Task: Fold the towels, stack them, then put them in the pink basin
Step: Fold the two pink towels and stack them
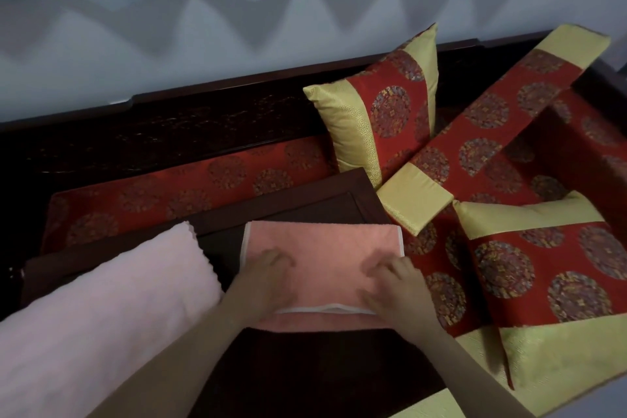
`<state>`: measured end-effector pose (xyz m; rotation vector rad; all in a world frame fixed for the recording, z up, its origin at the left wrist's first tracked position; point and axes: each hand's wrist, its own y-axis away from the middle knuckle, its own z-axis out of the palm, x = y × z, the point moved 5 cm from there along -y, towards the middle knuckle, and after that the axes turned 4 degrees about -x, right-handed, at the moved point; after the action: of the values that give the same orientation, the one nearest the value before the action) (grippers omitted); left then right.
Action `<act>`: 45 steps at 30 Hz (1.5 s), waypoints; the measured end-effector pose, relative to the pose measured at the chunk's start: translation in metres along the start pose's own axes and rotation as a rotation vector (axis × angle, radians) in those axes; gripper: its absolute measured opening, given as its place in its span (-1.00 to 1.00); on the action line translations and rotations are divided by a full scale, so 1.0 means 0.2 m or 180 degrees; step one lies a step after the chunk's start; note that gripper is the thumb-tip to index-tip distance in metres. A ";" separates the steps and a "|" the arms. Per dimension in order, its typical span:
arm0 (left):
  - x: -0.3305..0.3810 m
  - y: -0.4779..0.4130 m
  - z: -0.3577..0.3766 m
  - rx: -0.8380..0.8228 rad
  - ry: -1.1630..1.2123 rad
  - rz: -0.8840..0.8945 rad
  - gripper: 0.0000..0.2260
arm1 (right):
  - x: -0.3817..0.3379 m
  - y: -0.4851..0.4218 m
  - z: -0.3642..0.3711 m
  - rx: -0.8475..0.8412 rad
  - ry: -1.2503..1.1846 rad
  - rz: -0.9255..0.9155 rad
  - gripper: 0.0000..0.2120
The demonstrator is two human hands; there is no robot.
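Left hand (268,265) and right hand (390,285) on towel (322,244), towel on table (305,200), second towel (118,299) left, cushions (380,119) right and behind

I could read no words, numbers, labels or brand marks anywhere. The round medallions woven into the red cushion (390,119) were too blurred for me to tell whether they held characters. The yellow band beside them showed only a key-fret pattern.

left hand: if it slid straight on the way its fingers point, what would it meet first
Probably only more of the salmon towel under the left hand, then the dark wooden tabletop past its far edge; depth is unclear.
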<state>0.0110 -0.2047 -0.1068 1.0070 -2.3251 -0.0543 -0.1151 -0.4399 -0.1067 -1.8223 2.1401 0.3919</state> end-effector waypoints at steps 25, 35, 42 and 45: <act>0.15 0.13 -0.18 0.0424 0.0145 0.0741 -0.90 | 0.02 0.14 -0.08 -0.0037 0.0433 -0.0272 -0.68; 0.13 0.22 0.02 -0.1465 -0.1299 0.0588 -0.64 | 0.08 0.33 -0.07 -0.0260 0.0155 -0.0311 -0.75; -0.07 0.11 0.00 0.0517 0.1113 -0.2595 -0.36 | 0.21 0.19 0.02 -0.0110 -0.1425 0.2446 -0.47; -0.03 0.09 0.04 0.0498 0.2789 -0.3012 -0.14 | 0.18 0.14 0.04 -0.0423 -0.1631 0.2624 -0.68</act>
<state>-0.0018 -0.1904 -0.1111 1.6928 -0.9662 0.1663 -0.1469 -0.4643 -0.1278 -0.6660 2.3841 1.0609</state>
